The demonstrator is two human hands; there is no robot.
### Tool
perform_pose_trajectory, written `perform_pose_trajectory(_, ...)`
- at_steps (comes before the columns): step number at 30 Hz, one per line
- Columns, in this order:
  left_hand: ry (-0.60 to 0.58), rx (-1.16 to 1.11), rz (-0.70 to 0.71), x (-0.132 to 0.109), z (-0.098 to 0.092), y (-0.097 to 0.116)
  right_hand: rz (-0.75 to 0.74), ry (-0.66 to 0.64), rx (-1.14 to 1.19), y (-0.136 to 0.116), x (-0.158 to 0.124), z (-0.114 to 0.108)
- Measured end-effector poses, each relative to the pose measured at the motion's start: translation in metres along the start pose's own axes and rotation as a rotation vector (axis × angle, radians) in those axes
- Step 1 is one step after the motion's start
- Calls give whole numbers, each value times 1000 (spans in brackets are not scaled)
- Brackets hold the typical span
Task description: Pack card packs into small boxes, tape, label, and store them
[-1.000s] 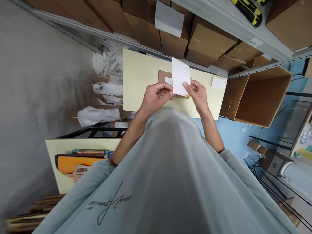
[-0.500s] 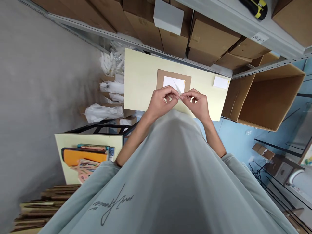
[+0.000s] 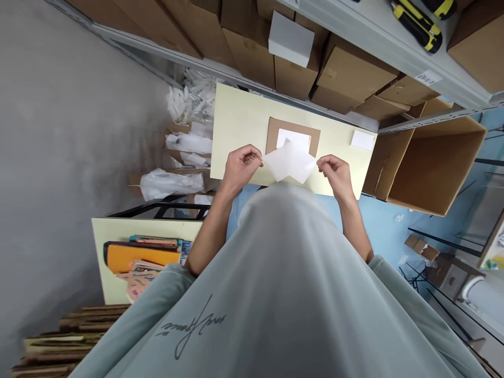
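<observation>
A thin white sheet (image 3: 290, 163) hangs stretched between my two hands above the near edge of a pale yellow table (image 3: 240, 126). My left hand (image 3: 241, 167) pinches its left corner with curled fingers. My right hand (image 3: 334, 172) pinches the right corner the same way. The sheet looks like two pieces pulling apart, but I cannot tell for sure. Behind it on the table lies a flat brown cardboard piece (image 3: 272, 137) with a white label (image 3: 294, 140) on top.
A small white slip (image 3: 363, 140) lies at the table's right end. An open cardboard box (image 3: 431, 163) stands to the right. Shelves with cartons (image 3: 338, 68) and a yellow-black tool (image 3: 416, 25) run behind. White plastic bags (image 3: 173, 181) lie left; a second table (image 3: 106, 236) holds books.
My hands were together pinching at one edge of the white sheet; they have since moved apart sideways, and the sheet now spreads wide between them.
</observation>
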State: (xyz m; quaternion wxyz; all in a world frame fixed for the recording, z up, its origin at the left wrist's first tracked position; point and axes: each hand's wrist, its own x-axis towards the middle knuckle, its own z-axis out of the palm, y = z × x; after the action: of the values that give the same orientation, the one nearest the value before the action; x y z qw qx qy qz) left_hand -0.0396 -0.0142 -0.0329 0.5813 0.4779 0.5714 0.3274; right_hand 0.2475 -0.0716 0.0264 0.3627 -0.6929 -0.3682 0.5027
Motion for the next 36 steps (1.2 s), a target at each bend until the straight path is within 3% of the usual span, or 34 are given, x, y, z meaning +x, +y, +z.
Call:
perform_pose_trajectory(6, 91, -191, -63, 12, -53, -20, 23, 10, 6, -9, -10, 32)
perform_pose_trajectory(9, 25, -336, -154, 23, -74, -30, 48, 35, 4, -14, -14, 54)
perform_pose_trajectory(13, -22, -365, -233, 41, -92, -45, 51, 48, 3, -21, -17, 90)
perform_pose_trajectory(18, 45, -409, -301, 59, -106, -54, 76, 95, -20, -29, -19, 126)
perform_pose_trajectory(25, 247, -321, -372, 87, -143, -50, 79, 160, -28, -37, -17, 136)
perform_pose_trajectory(27, 155, -286, -354, 90, -146, -47, 76, 170, -34, -38, -15, 139)
perform_pose_trajectory(29, -77, -250, -326, 85, -140, -42, 72, 160, -33, -40, -12, 144)
perform_pose_trajectory(32, -440, -240, -261, 72, -116, -36, 59, 129, -23, -45, -9, 151)
perform_pose_trajectory(34, -553, -270, -229, 64, -97, -33, 49, 111, -5, -50, -10, 153)
perform_pose_trajectory(36, -578, -310, -217, 59, -79, -32, 51, 92, 26, -56, -12, 153)
